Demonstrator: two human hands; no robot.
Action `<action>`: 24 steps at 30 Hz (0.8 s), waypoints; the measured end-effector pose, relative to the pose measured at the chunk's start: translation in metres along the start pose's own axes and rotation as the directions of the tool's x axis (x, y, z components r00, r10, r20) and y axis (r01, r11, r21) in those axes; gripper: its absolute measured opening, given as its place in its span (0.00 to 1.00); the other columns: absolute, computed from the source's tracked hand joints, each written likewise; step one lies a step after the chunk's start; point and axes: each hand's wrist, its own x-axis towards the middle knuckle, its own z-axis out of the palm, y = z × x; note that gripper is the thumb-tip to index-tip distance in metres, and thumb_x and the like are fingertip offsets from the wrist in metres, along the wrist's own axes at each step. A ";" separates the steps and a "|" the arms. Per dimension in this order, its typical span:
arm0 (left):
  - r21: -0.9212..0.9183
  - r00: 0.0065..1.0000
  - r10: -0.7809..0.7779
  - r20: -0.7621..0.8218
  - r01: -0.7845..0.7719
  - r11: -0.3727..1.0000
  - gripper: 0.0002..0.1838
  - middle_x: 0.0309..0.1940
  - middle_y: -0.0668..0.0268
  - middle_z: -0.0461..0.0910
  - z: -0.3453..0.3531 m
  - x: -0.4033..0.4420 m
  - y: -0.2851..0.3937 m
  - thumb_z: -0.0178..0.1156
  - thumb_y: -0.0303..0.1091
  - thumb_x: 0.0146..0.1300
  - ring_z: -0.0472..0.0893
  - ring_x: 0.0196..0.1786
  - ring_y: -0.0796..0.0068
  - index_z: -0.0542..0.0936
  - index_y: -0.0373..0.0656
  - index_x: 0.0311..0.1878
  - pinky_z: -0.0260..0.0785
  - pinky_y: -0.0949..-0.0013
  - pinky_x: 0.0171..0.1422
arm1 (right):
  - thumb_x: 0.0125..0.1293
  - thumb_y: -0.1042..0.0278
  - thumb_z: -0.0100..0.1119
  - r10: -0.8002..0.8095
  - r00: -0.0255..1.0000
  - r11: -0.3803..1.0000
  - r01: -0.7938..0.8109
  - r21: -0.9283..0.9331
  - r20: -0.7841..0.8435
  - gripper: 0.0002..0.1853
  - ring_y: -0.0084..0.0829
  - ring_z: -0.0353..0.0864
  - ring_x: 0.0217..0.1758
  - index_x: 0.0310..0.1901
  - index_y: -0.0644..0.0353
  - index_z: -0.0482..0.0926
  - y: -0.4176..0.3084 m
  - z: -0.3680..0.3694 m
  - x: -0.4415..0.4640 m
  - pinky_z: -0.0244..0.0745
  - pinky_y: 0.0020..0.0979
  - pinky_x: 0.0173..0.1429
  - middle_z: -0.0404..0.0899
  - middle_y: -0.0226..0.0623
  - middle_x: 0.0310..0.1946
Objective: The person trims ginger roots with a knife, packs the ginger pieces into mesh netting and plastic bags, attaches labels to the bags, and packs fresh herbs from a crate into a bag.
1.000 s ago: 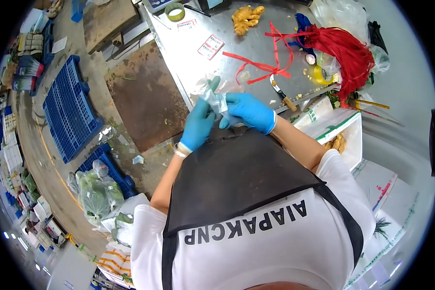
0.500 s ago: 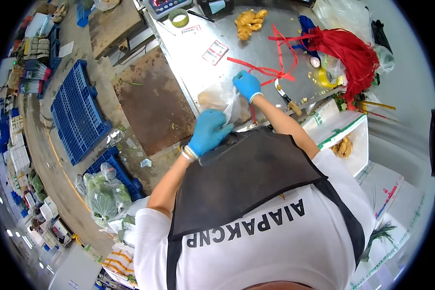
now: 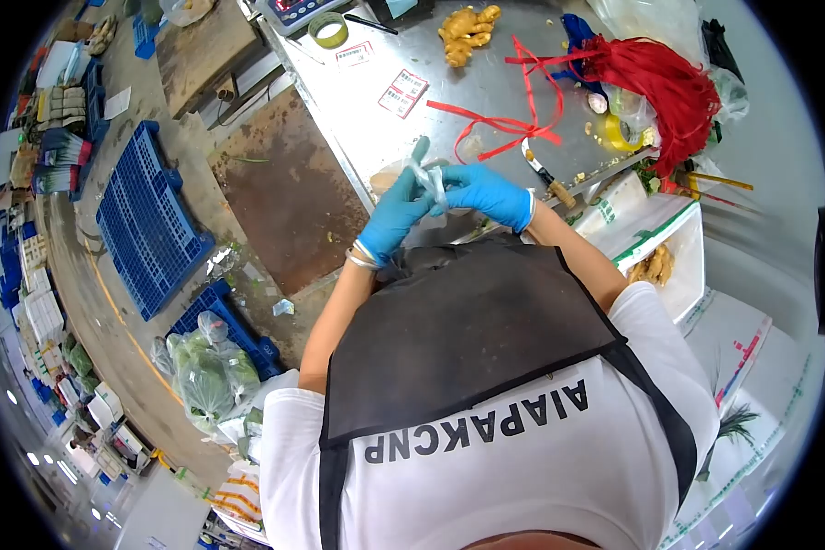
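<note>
Both hands have come together since the earlier frame: the right hand, then reaching out over the tabletop, now meets the left hand. Each grips the gathered neck of a plastic bag at the tabletop's near left corner, the left index finger extended. Its thin film looks light, soft and slippery under gloved fingers, and likely tears easily; the twisted neck seems the surest hold. Its contents are largely hidden, so their weight cannot be told.
</note>
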 end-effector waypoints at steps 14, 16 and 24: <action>0.275 0.977 -0.106 -0.187 0.156 0.949 0.07 0.30 0.67 0.79 -0.024 0.000 -0.019 0.64 0.34 0.60 0.73 0.35 0.75 0.80 0.40 0.35 0.65 0.71 0.44 | 0.58 0.64 0.63 0.260 0.909 0.959 -0.203 0.200 -0.327 0.10 0.26 0.82 0.34 0.37 0.60 0.82 0.033 -0.043 0.042 0.76 0.28 0.41 0.84 0.33 0.31; 0.631 0.934 0.301 0.194 -0.354 0.691 0.12 0.29 0.60 0.74 -0.002 0.007 -0.008 0.68 0.37 0.53 0.73 0.36 0.62 0.78 0.40 0.33 0.66 0.63 0.44 | 0.58 0.63 0.61 0.116 0.853 0.981 -0.178 -0.076 -0.509 0.09 0.33 0.84 0.36 0.37 0.58 0.83 0.064 -0.050 0.079 0.77 0.32 0.43 0.84 0.38 0.33; 0.593 0.966 0.212 -0.147 -0.085 0.800 0.10 0.31 0.64 0.81 -0.048 0.054 0.039 0.68 0.38 0.57 0.78 0.31 0.74 0.85 0.41 0.36 0.72 0.69 0.39 | 0.60 0.63 0.59 0.194 0.971 0.980 -0.199 -0.027 -0.141 0.15 0.29 0.81 0.40 0.48 0.57 0.82 0.069 -0.087 0.089 0.76 0.30 0.47 0.83 0.36 0.39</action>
